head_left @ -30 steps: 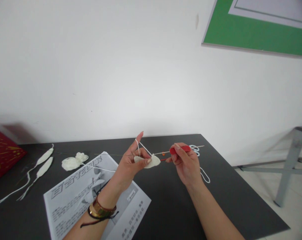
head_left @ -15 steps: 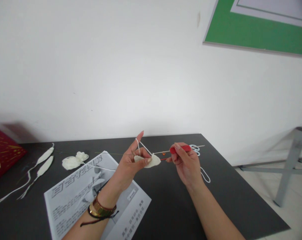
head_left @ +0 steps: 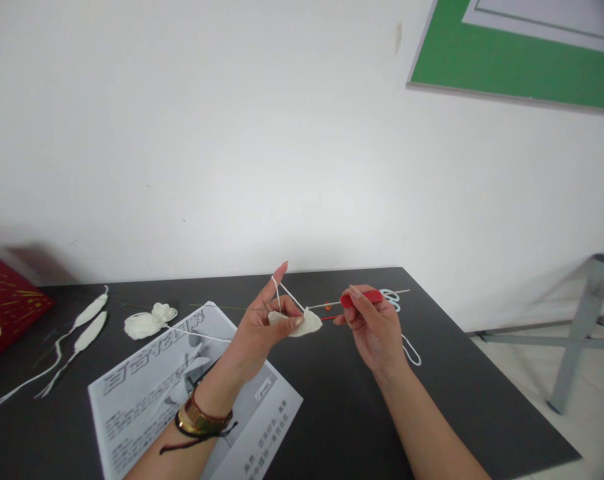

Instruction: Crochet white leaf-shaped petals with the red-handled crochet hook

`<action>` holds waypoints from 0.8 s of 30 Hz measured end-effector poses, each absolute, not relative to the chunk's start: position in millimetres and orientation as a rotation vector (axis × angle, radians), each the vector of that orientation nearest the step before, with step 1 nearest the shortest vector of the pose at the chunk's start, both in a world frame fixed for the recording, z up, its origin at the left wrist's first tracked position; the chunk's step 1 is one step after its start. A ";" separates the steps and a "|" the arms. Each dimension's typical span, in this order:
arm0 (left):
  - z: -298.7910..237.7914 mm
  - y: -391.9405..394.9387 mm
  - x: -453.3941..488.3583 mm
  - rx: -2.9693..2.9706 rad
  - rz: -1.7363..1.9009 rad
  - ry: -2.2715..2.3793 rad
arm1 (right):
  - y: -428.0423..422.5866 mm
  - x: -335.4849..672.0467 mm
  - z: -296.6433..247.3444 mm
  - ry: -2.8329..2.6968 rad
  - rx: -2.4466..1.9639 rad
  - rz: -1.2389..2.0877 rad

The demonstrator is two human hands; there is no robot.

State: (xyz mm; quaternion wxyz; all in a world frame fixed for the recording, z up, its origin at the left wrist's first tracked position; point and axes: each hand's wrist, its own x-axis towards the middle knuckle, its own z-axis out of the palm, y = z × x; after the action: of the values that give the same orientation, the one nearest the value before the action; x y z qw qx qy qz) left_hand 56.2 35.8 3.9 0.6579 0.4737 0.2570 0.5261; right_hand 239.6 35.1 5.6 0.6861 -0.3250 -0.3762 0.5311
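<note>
My left hand [head_left: 263, 328] pinches a small cream crocheted piece [head_left: 302, 323] between thumb and fingers. White yarn [head_left: 288, 292] loops over its raised forefinger and trails left across the table. My right hand [head_left: 371, 325] grips a red-handled crochet hook [head_left: 361, 299], whose tip points left into the piece's edge. Both hands hover above the black table [head_left: 332, 393].
A printed instruction sheet [head_left: 147, 393] lies under my left forearm. Two cream petal shapes [head_left: 89, 323] and a cream crocheted flower [head_left: 147, 323] lie at the left. Pale blue scissors [head_left: 392, 298] sit behind my right hand. A red box [head_left: 7, 303] stands at the far left edge.
</note>
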 end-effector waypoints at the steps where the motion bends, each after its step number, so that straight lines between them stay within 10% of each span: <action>1: 4.0 35.8 56.2 1.075 1.190 0.582 | 35.0 239.6 5.5 -0.842 -0.729 1.184; 24: 3.4 35.0 54.0 1.142 0.991 0.550 | 40.5 243.8 3.7 -0.610 -0.703 1.501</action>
State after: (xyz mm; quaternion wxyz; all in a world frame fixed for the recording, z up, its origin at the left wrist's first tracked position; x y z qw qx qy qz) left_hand 54.0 35.0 3.4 0.6935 0.5115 0.2462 0.4436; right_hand 243.8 40.5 3.7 0.6348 -0.3076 -0.2671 0.6565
